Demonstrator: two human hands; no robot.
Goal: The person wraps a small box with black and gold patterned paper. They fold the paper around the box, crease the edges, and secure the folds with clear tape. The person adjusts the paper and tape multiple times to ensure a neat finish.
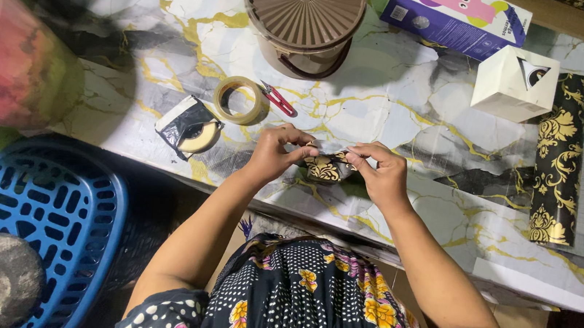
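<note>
Head view shows the left hand and right hand both pinching a small black-and-gold wrapped box between them. It sits just above the marble table, near the tape roll.

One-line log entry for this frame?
left hand: holds wrapped box | right hand: holds same box | box: above table edge | tape: untouched
</note>
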